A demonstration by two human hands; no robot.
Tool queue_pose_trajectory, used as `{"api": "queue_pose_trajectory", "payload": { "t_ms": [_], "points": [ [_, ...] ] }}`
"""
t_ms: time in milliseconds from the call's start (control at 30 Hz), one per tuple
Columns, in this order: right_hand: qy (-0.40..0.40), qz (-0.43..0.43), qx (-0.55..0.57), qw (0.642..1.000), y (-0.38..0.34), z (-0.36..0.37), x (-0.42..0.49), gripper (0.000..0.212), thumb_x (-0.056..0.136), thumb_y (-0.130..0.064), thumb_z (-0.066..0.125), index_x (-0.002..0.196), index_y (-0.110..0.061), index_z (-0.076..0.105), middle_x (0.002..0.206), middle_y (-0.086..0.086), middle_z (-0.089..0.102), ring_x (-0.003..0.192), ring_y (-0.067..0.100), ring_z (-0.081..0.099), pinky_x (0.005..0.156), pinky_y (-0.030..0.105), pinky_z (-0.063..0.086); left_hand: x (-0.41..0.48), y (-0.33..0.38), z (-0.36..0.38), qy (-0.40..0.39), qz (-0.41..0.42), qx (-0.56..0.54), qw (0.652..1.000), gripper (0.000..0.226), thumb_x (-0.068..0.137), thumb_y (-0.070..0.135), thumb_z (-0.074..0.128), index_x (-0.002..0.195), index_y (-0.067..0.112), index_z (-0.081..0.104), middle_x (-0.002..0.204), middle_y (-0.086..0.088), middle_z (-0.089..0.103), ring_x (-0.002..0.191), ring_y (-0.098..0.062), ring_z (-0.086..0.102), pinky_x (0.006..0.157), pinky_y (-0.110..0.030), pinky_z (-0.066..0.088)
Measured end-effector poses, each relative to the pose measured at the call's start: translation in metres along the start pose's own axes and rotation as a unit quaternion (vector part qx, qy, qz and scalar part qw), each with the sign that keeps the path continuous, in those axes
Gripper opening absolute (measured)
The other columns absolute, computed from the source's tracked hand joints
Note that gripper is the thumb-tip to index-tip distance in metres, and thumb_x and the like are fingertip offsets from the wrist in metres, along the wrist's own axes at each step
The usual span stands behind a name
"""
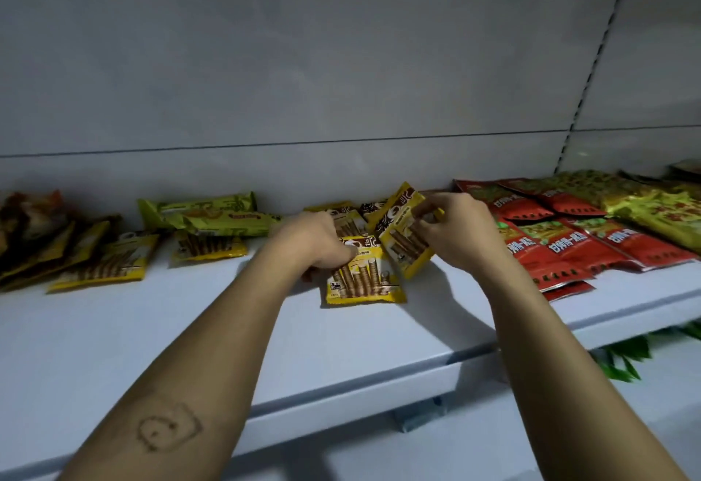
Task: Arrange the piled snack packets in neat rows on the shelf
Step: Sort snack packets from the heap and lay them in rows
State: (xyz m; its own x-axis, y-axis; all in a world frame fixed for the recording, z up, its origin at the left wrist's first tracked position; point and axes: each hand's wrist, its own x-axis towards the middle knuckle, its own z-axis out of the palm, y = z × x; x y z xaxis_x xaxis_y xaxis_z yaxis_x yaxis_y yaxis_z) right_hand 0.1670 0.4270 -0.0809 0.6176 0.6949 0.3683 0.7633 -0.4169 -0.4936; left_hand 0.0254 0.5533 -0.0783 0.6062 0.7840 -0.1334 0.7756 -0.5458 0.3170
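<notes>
White-painted metal makes up the shelf (189, 328), a broad flat board running from the left edge of the frame to the right, with a folded front lip and a bracket (417, 416) showing beneath it at lower centre. Behind it rises a plain pale back panel (303, 63), crossed by one thin horizontal seam, and a slotted upright (591, 74) slants down the upper right. The light is dim and bluish.

Near the middle of the frame, both bare forearms reach in from below. The left hand (315, 241) has its fingers curled down on the top edge of a flat yellow wafer-roll packet (364, 279) lying face up on the board. Just right of it, the right hand (459, 230) pinches a tilted yellow wafer-roll packet (402, 237) by its upper corner, holding it raised at an angle with its lower end beside the flat one. More of the same packets (351, 220) lie overlapped behind, against the panel.

At centre left lie two loose wafer-roll packets (110, 264), with yellow-green packets (212, 215) heaped behind them. Dark orange packets (34, 230) pile at the far left. Red packets (561, 245) lie in overlapping rows on the right, gold-green packets (652, 211) beyond them. Green leaves (626, 359) show under the shelf at lower right.
</notes>
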Motion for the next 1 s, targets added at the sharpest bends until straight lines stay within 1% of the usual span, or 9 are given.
{"api": "queue_pose_trajectory", "payload": {
  "t_ms": [67, 133, 267, 333, 433, 533, 733, 900, 1000],
  "points": [
    [-0.003, -0.007, -0.025, 1.000, 0.003, 0.000, -0.011, 0.018, 0.090, -0.026, 0.063, 0.106, -0.023, 0.073, 0.108, 0.004, 0.072, 0.103, 0.029, 0.062, 0.076, 0.029, 0.042, -0.002, 0.000, -0.005, 0.055, 0.031, 0.102, 0.993, 0.046, 0.086, 0.063, 0.062, 0.098, 0.018, 0.068, 0.090, 0.003, 0.072, 0.075, -0.017, 0.066, 0.072, -0.031, 0.052],
    [-0.012, -0.006, -0.050, 0.999, 0.008, 0.001, -0.020, 0.022, 0.091, -0.028, 0.062, 0.110, -0.025, 0.071, 0.112, 0.007, 0.070, 0.106, 0.030, 0.060, 0.081, 0.032, 0.046, -0.003, 0.000, -0.009, 0.078, 0.090, 0.133, 0.984, 0.055, 0.081, 0.065, 0.067, 0.117, 0.024, 0.060, 0.113, 0.003, 0.064, 0.097, -0.019, 0.058, 0.083, -0.035, 0.047],
    [-0.036, -0.017, -0.166, 0.985, 0.013, 0.004, -0.039, 0.038, 0.095, -0.038, 0.054, 0.130, -0.029, 0.062, 0.145, 0.014, 0.044, 0.132, 0.032, 0.038, 0.104, 0.038, 0.035, -0.005, 0.000, -0.011, -0.051, 0.185, 0.089, 0.977, 0.057, 0.078, 0.052, 0.077, 0.126, 0.031, 0.054, 0.124, 0.004, 0.050, 0.109, -0.016, 0.048, 0.089, -0.034, 0.044],
    [-0.028, -0.048, -0.144, 0.988, 0.013, 0.007, -0.050, 0.041, 0.096, -0.043, 0.051, 0.133, -0.029, 0.060, 0.153, 0.010, 0.038, 0.138, 0.029, 0.035, 0.109, 0.037, 0.031, -0.006, 0.003, -0.006, -0.074, 0.195, 0.106, 0.972, 0.052, 0.081, 0.050, 0.076, 0.125, 0.030, 0.055, 0.131, 0.003, 0.052, 0.110, -0.015, 0.051, 0.091, -0.034, 0.046],
    [-0.063, -0.089, -0.112, 0.988, 0.016, 0.018, -0.060, 0.038, 0.100, -0.043, 0.045, 0.130, -0.027, 0.062, 0.136, 0.001, 0.059, 0.123, 0.023, 0.051, 0.099, 0.037, 0.040, -0.006, 0.007, -0.002, -0.060, 0.194, 0.128, 0.971, 0.057, 0.082, 0.058, 0.070, 0.131, 0.034, 0.054, 0.136, 0.004, 0.050, 0.113, -0.016, 0.050, 0.086, -0.031, 0.042],
    [-0.047, -0.098, -0.111, 0.988, 0.025, 0.025, -0.062, 0.033, 0.100, -0.038, 0.044, 0.116, -0.023, 0.069, 0.121, -0.002, 0.066, 0.112, 0.022, 0.055, 0.094, 0.036, 0.042, -0.007, 0.011, 0.001, -0.062, 0.193, 0.142, 0.969, 0.061, 0.084, 0.063, 0.065, 0.137, 0.037, 0.050, 0.139, 0.001, 0.046, 0.124, -0.019, 0.048, 0.088, -0.031, 0.040],
    [-0.039, -0.102, -0.113, 0.988, 0.032, 0.022, -0.060, 0.034, 0.101, -0.037, 0.044, 0.117, -0.021, 0.069, 0.122, 0.001, 0.065, 0.112, 0.023, 0.054, 0.095, 0.038, 0.042, -0.008, 0.016, 0.010, -0.042, 0.207, 0.140, 0.967, 0.062, 0.089, 0.064, 0.056, 0.145, 0.040, 0.043, 0.144, -0.004, 0.041, 0.137, -0.024, 0.034, 0.107, -0.037, 0.034],
    [-0.060, -0.093, -0.068, 0.992, 0.025, 0.003, -0.041, 0.031, 0.099, -0.041, 0.052, 0.117, -0.023, 0.070, 0.115, 0.002, 0.070, 0.102, 0.022, 0.062, 0.083, 0.033, 0.049, 0.000, 0.010, 0.015, -0.049, 0.221, 0.119, 0.967, 0.059, 0.090, 0.066, 0.051, 0.144, 0.044, 0.043, 0.143, -0.007, 0.038, 0.140, -0.027, 0.026, 0.113, -0.041, 0.030],
    [-0.012, -0.100, -0.056, 0.993, 0.009, -0.014, -0.016, 0.027, 0.097, -0.033, 0.053, 0.116, -0.024, 0.071, 0.114, 0.004, 0.072, 0.106, 0.029, 0.064, 0.083, 0.035, 0.052, 0.006, 0.008, 0.014, 0.024, 0.223, 0.053, 0.973, 0.052, 0.093, 0.060, 0.051, 0.140, 0.038, 0.049, 0.139, -0.010, 0.045, 0.136, -0.029, 0.035, 0.110, -0.042, 0.035]
  ]
}}
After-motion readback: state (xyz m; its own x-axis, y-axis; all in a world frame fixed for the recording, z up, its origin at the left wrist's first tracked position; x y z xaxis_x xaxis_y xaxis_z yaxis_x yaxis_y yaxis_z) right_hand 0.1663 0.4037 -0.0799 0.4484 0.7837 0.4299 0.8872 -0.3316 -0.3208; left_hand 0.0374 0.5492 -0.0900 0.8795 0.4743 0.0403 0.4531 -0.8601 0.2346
